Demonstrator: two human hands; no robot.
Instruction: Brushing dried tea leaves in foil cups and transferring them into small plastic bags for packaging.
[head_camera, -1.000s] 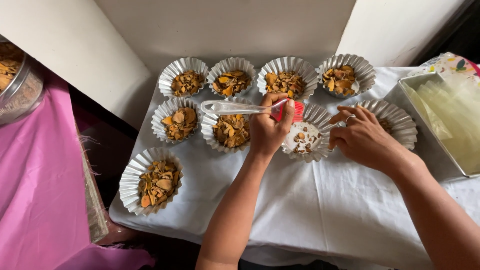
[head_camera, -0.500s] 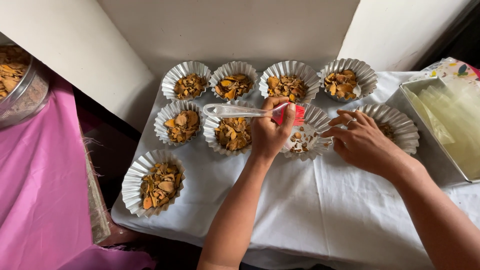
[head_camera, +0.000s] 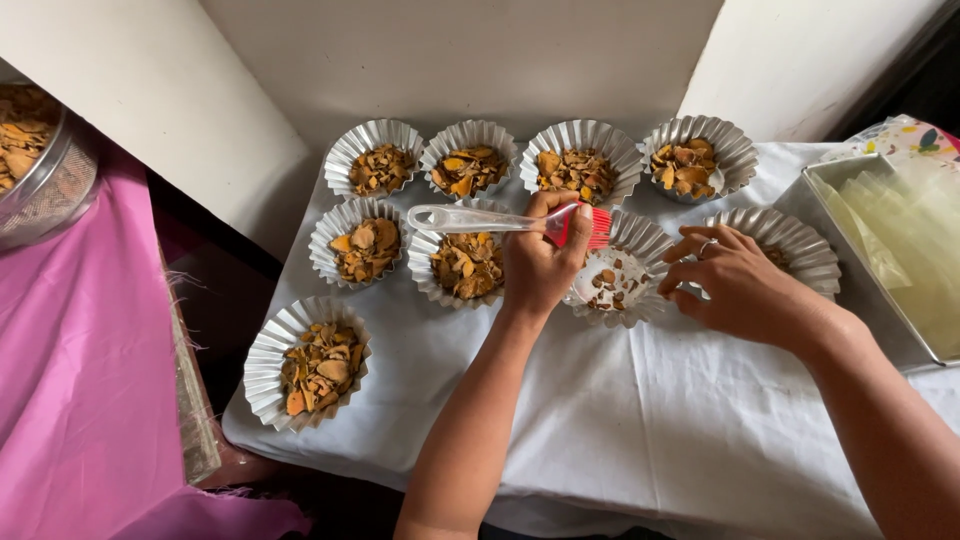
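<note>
Over tin (head_camera: 615, 275), brush (head_camera: 510, 220) now lower

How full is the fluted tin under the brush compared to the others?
Nearly empty. The fluted tin shows bare pale bottom with a few scattered chips, while the neighbouring tin is heaped with them.

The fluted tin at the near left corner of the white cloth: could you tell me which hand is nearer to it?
Left. The left hand is up and right of the fluted tin; the right hand is farther right.
</note>
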